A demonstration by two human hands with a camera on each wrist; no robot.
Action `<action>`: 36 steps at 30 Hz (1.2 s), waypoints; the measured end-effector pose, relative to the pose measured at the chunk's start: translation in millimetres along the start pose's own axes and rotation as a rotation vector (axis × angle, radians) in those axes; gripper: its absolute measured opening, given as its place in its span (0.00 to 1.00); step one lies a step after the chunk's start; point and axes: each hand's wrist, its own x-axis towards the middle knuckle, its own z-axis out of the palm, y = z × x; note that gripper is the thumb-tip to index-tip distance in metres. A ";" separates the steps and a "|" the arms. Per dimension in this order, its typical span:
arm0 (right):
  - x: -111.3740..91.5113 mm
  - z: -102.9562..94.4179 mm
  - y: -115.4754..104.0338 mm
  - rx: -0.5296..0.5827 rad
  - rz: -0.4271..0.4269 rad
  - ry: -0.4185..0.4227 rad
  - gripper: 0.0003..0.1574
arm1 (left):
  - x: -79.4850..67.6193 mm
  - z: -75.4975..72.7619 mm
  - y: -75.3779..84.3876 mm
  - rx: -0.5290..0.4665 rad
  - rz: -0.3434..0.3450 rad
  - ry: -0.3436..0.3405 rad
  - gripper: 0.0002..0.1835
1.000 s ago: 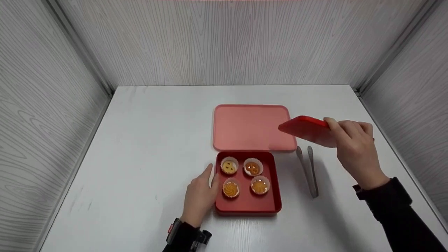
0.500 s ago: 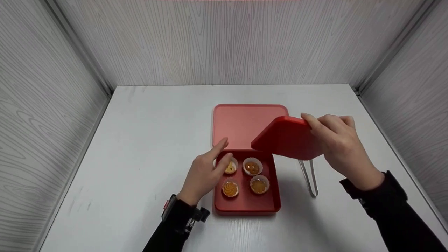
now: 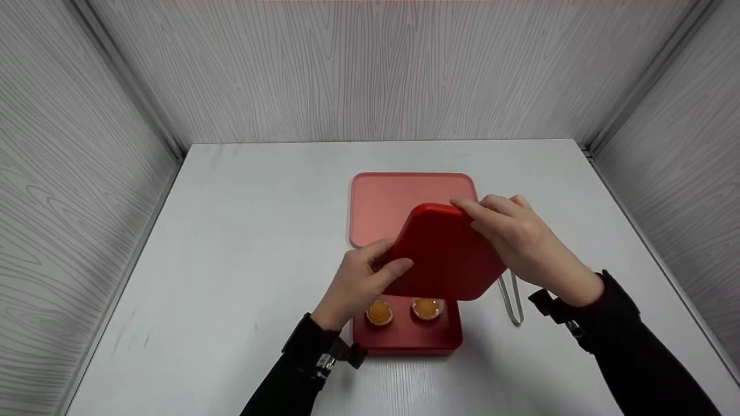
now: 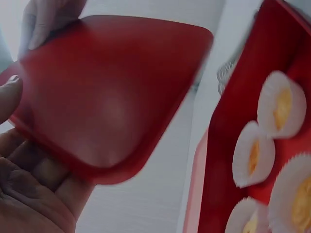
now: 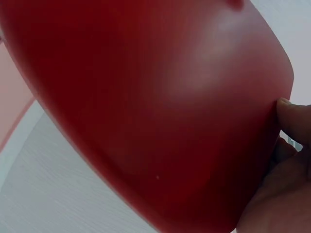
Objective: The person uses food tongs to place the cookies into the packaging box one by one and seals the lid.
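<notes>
A red lid (image 3: pixel 448 257) is held tilted in the air over the back part of a red box (image 3: pixel 407 342). My right hand (image 3: pixel 517 242) grips its right edge, the thumb on one face in the right wrist view. At the left edge my left hand (image 3: pixel 364 277) pinches it between thumb and fingers; the left wrist view shows the thumb (image 4: pixel 9 97) on the face. Inside the box sit small pastries in white paper cups, a swirled one (image 3: pixel 379 312) and a flat golden one (image 3: pixel 426 308) in front. In the head view the lid hides the back ones.
Behind the box lies a pink tray (image 3: pixel 404 199), partly covered by the lid. Metal tongs (image 3: pixel 511 303) rest on the white table (image 3: pixel 260 231) right of the box, their upper part hidden. Grey wood-grain panels (image 3: pixel 370 69) enclose the table at the back and sides.
My right hand has carried the lid leftward over the box and tilted it more steeply. The left hand has left the box's side, risen, and taken hold of the lid's left edge.
</notes>
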 end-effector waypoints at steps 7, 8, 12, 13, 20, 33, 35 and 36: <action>3.0 11.2 6.7 0.109 0.098 -0.069 0.28 | -4.2 -1.9 0.5 -0.095 -0.117 0.021 0.16; 2.7 12.5 7.5 0.123 0.108 -0.068 0.28 | -4.7 -2.1 0.7 -0.107 -0.125 0.021 0.16; 1.2 17.5 9.8 0.146 0.146 -0.043 0.28 | -6.9 -3.1 0.8 -0.152 -0.145 0.021 0.16; 0.3 18.9 11.0 0.149 0.161 -0.035 0.28 | -7.6 -3.5 0.7 -0.162 -0.147 0.024 0.15; -14.5 28.6 24.9 0.238 0.300 0.003 0.35 | -12.5 -9.0 -1.6 -0.257 -0.164 0.088 0.17; -60.6 63.8 27.1 0.661 0.739 -0.122 0.51 | -17.7 -16.3 -16.2 -0.396 -0.322 0.196 0.21; -64.6 70.8 24.8 0.688 0.767 -0.153 0.51 | -18.7 -16.7 -19.4 -0.398 -0.362 0.201 0.22; -66.1 74.3 24.2 0.693 0.777 -0.165 0.51 | -19.3 -16.9 -21.2 -0.385 -0.379 0.202 0.22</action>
